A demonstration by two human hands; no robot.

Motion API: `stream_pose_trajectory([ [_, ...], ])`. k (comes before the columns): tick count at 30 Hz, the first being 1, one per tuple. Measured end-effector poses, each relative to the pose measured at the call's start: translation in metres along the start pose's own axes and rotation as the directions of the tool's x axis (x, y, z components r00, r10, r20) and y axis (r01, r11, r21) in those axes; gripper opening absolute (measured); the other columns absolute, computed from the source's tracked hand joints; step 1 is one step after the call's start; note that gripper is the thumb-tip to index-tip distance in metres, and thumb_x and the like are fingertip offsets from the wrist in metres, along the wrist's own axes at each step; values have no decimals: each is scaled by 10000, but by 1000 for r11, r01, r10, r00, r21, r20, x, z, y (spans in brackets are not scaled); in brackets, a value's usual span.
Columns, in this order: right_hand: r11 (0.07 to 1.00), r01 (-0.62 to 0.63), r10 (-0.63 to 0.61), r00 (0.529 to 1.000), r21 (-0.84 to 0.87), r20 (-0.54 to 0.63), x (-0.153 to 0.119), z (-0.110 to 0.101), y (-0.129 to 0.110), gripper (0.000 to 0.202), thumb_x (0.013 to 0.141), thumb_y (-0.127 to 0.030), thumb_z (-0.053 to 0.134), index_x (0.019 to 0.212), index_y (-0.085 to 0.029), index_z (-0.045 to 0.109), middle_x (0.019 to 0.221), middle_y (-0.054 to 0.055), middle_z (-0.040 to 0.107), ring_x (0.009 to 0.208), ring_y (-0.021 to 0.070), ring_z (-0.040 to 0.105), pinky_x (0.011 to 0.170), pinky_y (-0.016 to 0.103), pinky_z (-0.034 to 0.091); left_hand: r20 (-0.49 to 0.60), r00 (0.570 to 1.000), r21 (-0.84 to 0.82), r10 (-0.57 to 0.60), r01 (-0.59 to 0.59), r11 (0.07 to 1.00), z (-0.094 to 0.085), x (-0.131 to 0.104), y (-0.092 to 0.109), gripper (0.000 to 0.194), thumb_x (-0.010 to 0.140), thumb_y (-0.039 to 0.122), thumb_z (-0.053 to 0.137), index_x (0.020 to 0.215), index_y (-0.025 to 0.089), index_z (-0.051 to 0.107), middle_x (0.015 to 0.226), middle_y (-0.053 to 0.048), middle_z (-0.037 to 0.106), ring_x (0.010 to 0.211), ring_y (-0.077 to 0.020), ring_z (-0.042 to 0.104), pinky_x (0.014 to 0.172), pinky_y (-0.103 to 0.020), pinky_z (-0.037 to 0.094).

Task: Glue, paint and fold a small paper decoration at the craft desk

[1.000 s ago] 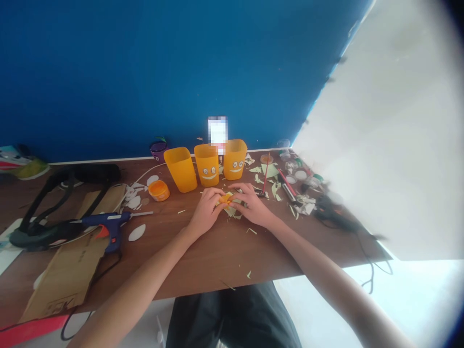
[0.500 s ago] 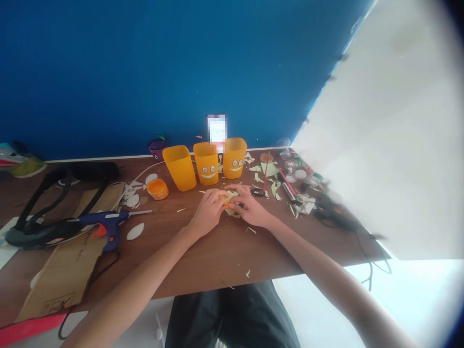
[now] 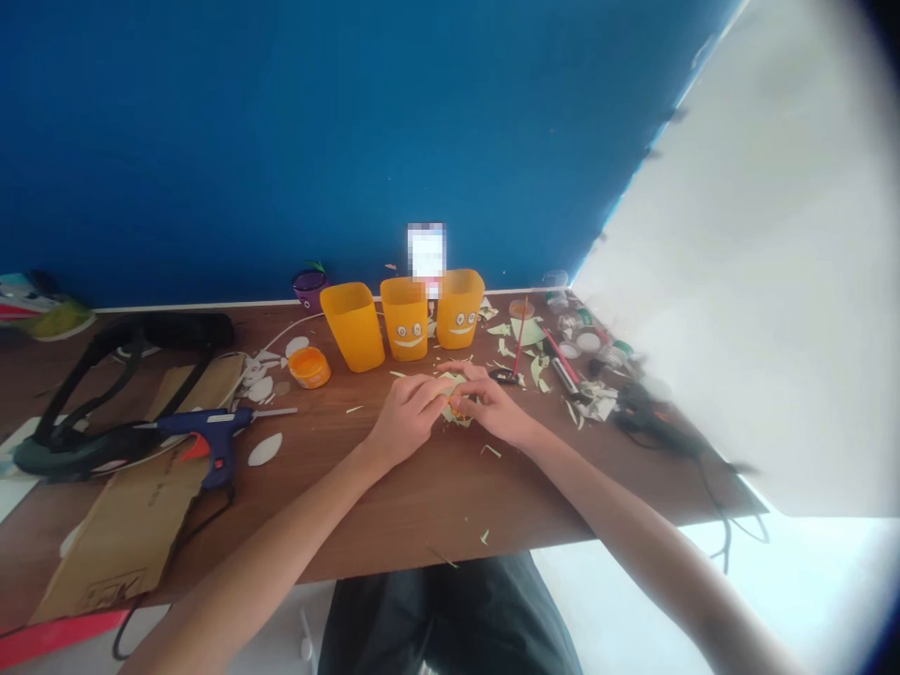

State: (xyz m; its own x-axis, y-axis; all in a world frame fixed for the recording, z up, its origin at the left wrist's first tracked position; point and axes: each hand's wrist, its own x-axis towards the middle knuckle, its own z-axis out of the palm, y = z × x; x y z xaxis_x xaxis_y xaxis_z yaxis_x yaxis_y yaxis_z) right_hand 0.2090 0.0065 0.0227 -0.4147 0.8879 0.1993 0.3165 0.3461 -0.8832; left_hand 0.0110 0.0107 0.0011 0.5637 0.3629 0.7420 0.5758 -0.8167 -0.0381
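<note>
My left hand [image 3: 406,418] and my right hand [image 3: 494,409] meet low over the middle of the table. Between their curled fingertips is a small orange piece [image 3: 456,405], mostly covered, so its kind cannot be made out. Pale green paper scraps [image 3: 458,421] lie under and around the fingers. Just beyond the hands stand three yellow cups: a plain one [image 3: 353,330] at left, a middle one [image 3: 406,319] and a right one [image 3: 458,309], the last two with a smiling paper face. A small open orange jar [image 3: 309,367] is left of them.
A blue glue gun [image 3: 215,433] rests on cardboard [image 3: 144,516] at left, beside a black headset-like frame [image 3: 77,398]. On the right lie a red brush [image 3: 521,337], a marker [image 3: 562,373], plastic lids [image 3: 588,343] and a dark corded tool [image 3: 651,417]. A blurred bright screen [image 3: 427,251] stands behind the cups.
The view has shifted slightly. My fingers have moved a little around the orange piece, which now shows nearer my right fingertips. The cups and tools stay in place.
</note>
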Motion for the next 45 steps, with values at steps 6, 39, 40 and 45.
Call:
stream_pose_trajectory([
  [6, 995, 22, -19, 1000, 97, -23, 0, -3, -1, 361, 887, -508, 596, 699, -218, 699, 1393, 42, 491, 1305, 303, 390, 1107, 495, 235, -126, 989, 65, -75, 83, 994, -1, 3, 3, 150, 899, 137, 590, 1011, 211, 656, 1108, -54, 686, 1059, -198, 566, 914, -343, 465],
  [39, 911, -93, 64, 994, 402, 87, 0, -9, -4, 268, 843, -440, 661, 738, -209, 746, 1287, 59, 557, 1170, 255, 514, 998, 392, 352, -71, 992, 184, 100, -86, 979, -6, 3, -2, 248, 908, 165, 592, 1149, 214, 622, 1150, -66, 694, 1050, -207, 608, 879, -347, 476],
  [40, 910, -97, 68, 994, 403, 86, 0, -9, -4, 264, 842, -440, 662, 747, -211, 751, 1287, 58, 556, 1164, 252, 518, 999, 391, 353, -73, 991, 196, 109, -93, 976, -6, 4, -3, 245, 900, 155, 601, 1137, 211, 628, 1148, -64, 695, 1050, -209, 606, 877, -346, 475],
  [45, 886, -130, 101, 991, 445, 89, 0, -10, -5, 243, 813, -444, 688, 773, -217, 765, 1301, 46, 544, 1112, 236, 542, 1003, 385, 358, -51, 990, 235, 134, -118, 965, -6, 3, -3, 271, 879, 137, 626, 1141, 205, 637, 1182, -68, 686, 1101, -218, 584, 888, -348, 461],
])
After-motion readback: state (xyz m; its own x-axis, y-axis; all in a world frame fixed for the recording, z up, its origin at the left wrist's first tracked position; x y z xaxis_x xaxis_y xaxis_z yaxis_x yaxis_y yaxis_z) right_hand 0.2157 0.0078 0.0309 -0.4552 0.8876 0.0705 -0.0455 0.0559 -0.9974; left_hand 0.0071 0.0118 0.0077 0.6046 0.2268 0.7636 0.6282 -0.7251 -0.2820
